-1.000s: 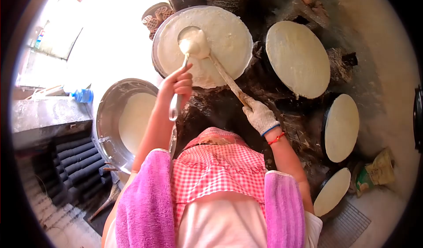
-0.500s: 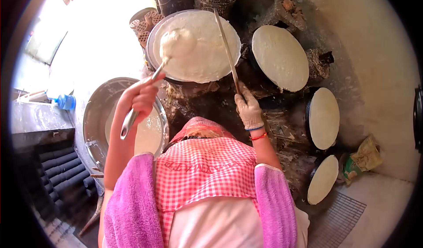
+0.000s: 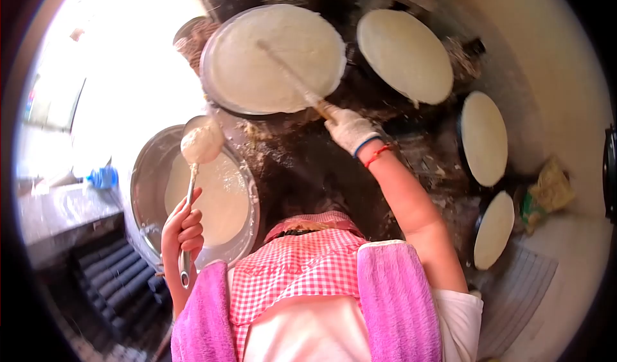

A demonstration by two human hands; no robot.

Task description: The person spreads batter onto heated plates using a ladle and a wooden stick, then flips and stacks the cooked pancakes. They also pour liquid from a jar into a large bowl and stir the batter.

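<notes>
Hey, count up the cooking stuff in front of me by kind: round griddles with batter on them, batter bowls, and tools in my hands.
Round griddles with batter: 4 (large griddle, second griddle, third griddle, fourth griddle)
Batter bowls: 1 (metal bowl)
Hand tools: 2 (ladle in left hand, wooden spreader in gloved right hand)
Total: 7

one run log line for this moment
left hand: holds ladle over batter basin | right hand: gloved, holds spreader on griddle | batter covers griddle
</notes>
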